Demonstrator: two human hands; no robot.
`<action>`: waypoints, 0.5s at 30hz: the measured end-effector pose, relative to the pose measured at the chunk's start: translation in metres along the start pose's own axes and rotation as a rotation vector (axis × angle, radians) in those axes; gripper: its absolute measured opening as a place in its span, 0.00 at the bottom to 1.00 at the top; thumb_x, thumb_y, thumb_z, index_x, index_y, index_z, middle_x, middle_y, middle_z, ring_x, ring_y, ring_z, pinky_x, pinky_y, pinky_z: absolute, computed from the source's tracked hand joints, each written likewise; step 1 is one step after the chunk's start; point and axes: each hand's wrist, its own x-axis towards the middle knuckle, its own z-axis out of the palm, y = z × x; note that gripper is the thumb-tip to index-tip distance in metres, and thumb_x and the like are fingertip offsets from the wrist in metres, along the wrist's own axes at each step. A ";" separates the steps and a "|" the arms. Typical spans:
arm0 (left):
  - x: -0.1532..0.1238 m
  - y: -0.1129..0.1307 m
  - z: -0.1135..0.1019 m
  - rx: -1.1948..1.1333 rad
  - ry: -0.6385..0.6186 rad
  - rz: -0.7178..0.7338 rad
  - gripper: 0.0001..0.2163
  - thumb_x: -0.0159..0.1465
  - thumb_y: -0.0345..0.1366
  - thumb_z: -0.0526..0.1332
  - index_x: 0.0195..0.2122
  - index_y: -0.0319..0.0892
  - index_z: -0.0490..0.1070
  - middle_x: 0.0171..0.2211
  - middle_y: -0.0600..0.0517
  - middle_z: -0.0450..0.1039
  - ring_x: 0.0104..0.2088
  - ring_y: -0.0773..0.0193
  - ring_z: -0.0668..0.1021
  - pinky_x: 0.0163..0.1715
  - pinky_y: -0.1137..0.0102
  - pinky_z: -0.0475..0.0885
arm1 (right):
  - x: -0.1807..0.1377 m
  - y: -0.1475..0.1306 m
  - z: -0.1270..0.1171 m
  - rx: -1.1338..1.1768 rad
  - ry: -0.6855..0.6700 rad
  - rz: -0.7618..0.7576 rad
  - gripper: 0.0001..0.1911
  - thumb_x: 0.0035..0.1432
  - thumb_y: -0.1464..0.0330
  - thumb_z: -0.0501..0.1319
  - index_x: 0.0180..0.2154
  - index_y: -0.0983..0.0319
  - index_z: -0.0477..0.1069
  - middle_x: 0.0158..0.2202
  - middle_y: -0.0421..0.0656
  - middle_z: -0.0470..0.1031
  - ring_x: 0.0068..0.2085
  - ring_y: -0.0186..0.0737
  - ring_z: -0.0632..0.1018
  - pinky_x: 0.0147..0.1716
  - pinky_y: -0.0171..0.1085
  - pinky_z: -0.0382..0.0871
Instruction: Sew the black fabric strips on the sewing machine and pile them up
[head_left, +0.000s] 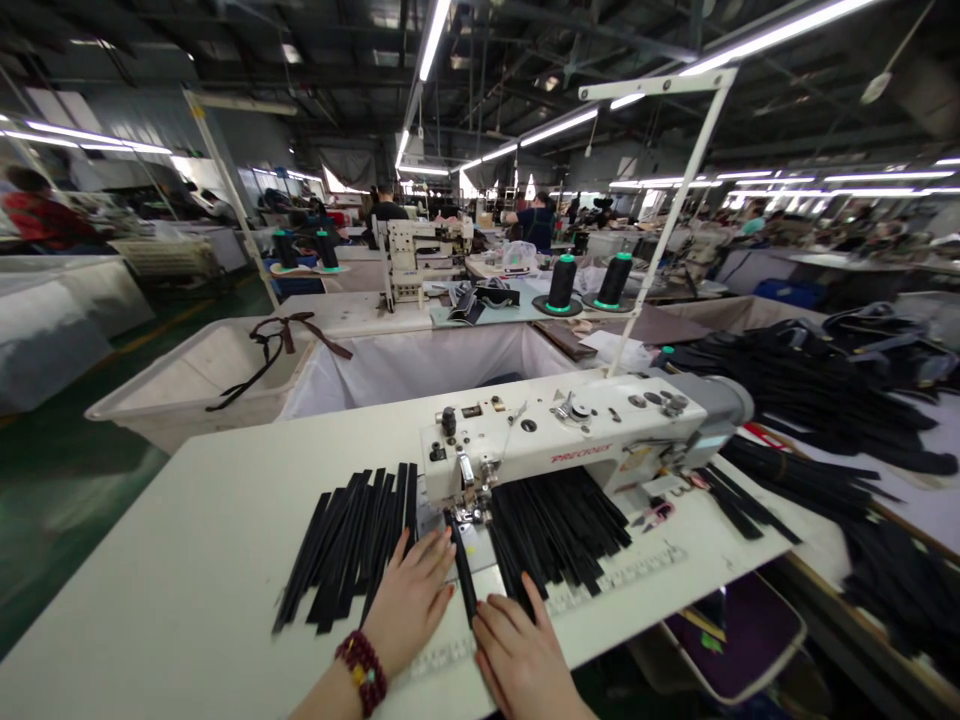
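Note:
A narrow black fabric strip point(465, 575) runs from under the presser foot point(469, 512) of the white sewing machine point(555, 430) toward me. My left hand point(416, 595), with a dark red bead bracelet on its wrist, lies palm down on the left. Its fingers are stretched out, the tips beside the strip near the foot. My right hand point(521, 650) has its fingers closed over the strip's near end, while one finger points away. Left of the needle lies a row of black strips point(349, 545); another pile of strips point(559, 525) lies under the machine arm.
Small scissors point(656, 515) lie right of the strips, behind a printed ruler point(622, 580) on the tabletop point(187, 570). Beyond the table stand a lined bin point(412, 365) and thread cones point(561, 283). Black pieces point(825, 390) are heaped at right. Other people work farther back.

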 end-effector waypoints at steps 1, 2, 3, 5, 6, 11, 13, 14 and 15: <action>0.002 -0.002 0.001 0.000 -0.001 -0.002 0.20 0.67 0.35 0.57 0.60 0.42 0.68 0.62 0.47 0.69 0.59 0.52 0.71 0.64 0.48 0.59 | 0.003 0.001 0.000 0.000 -0.005 0.003 0.09 0.70 0.66 0.56 0.43 0.61 0.74 0.40 0.41 0.81 0.44 0.41 0.76 0.69 0.51 0.32; 0.003 -0.003 0.001 0.001 -0.003 -0.006 0.20 0.67 0.35 0.58 0.60 0.41 0.68 0.62 0.46 0.70 0.59 0.52 0.71 0.63 0.47 0.60 | 0.006 0.001 0.001 0.001 -0.012 0.006 0.09 0.69 0.66 0.57 0.43 0.61 0.74 0.40 0.40 0.80 0.44 0.41 0.76 0.70 0.51 0.31; 0.005 -0.005 0.002 0.004 -0.006 -0.011 0.20 0.67 0.35 0.58 0.60 0.41 0.69 0.61 0.46 0.70 0.59 0.51 0.71 0.63 0.47 0.60 | 0.009 0.002 0.002 0.002 -0.023 0.010 0.08 0.69 0.66 0.57 0.43 0.61 0.74 0.40 0.40 0.80 0.44 0.40 0.76 0.70 0.51 0.31; 0.008 -0.009 0.003 0.014 -0.011 -0.017 0.20 0.67 0.34 0.57 0.59 0.41 0.69 0.61 0.46 0.70 0.59 0.51 0.71 0.62 0.46 0.61 | 0.014 0.004 0.003 0.003 -0.055 0.020 0.07 0.68 0.67 0.58 0.42 0.61 0.73 0.40 0.40 0.80 0.44 0.40 0.76 0.69 0.51 0.30; 0.010 -0.010 0.005 0.019 -0.010 -0.018 0.20 0.66 0.34 0.57 0.59 0.41 0.69 0.61 0.46 0.70 0.59 0.51 0.71 0.62 0.46 0.62 | 0.016 0.005 0.005 0.002 -0.074 0.026 0.06 0.68 0.67 0.59 0.42 0.62 0.73 0.40 0.40 0.79 0.45 0.40 0.76 0.69 0.51 0.30; 0.013 -0.018 0.012 0.026 0.004 -0.024 0.20 0.66 0.32 0.55 0.59 0.40 0.69 0.60 0.44 0.71 0.59 0.51 0.71 0.63 0.46 0.60 | 0.021 0.012 0.015 -0.020 -0.147 0.045 0.06 0.65 0.72 0.61 0.43 0.63 0.73 0.40 0.42 0.78 0.47 0.41 0.75 0.69 0.54 0.31; 0.014 -0.021 0.015 0.025 0.000 -0.023 0.20 0.67 0.32 0.55 0.60 0.39 0.69 0.60 0.43 0.72 0.59 0.51 0.72 0.63 0.46 0.60 | 0.022 0.016 0.020 -0.018 -0.178 0.050 0.08 0.63 0.74 0.61 0.44 0.63 0.73 0.41 0.42 0.78 0.47 0.42 0.75 0.69 0.55 0.31; 0.014 -0.022 0.016 0.025 -0.004 -0.022 0.20 0.67 0.33 0.55 0.60 0.39 0.69 0.59 0.43 0.72 0.59 0.51 0.72 0.63 0.46 0.60 | 0.022 0.018 0.023 -0.014 -0.193 0.052 0.09 0.62 0.75 0.61 0.45 0.63 0.73 0.41 0.43 0.78 0.47 0.42 0.75 0.69 0.55 0.31; 0.014 -0.023 0.017 0.024 -0.007 -0.020 0.20 0.67 0.33 0.55 0.60 0.39 0.69 0.59 0.42 0.72 0.59 0.50 0.72 0.63 0.45 0.61 | 0.023 0.019 0.026 -0.013 -0.207 0.054 0.10 0.61 0.75 0.62 0.45 0.64 0.73 0.41 0.43 0.78 0.47 0.43 0.74 0.69 0.56 0.31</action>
